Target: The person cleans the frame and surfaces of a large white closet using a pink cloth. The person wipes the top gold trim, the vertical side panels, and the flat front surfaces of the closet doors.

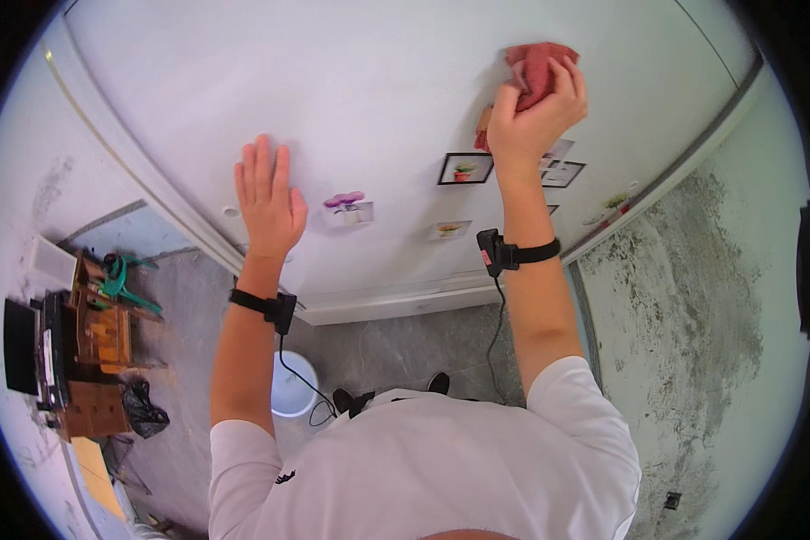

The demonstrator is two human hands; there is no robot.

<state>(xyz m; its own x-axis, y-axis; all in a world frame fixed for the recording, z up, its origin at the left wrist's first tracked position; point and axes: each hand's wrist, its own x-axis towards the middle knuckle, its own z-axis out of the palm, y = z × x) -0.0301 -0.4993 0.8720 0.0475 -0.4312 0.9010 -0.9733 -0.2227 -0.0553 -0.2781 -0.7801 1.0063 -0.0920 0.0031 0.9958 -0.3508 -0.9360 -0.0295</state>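
Note:
My right hand [538, 115] grips a bunched red cloth [538, 71] against the upper right part of a tall white panel [378, 88]. Part of the cloth hangs out below the palm, beside the wrist. Farther left, my left hand [268, 202] lies palm-first on the same panel, fingers spread a little and holding nothing. A picture of a purple orchid in a pot [347, 208] is on the panel between my arms. By my right wrist is a black-framed plant picture [466, 169]; more pictures beyond it are partly covered by my forearm.
A pale bucket [294, 383] stands on the grey floor near my feet, left side. Cables hang from both wrist straps. Wooden furniture [104, 331], a green stool [125, 280] and a black plastic bag [145, 407] stand at left. A stained wall [688, 324] bounds the right.

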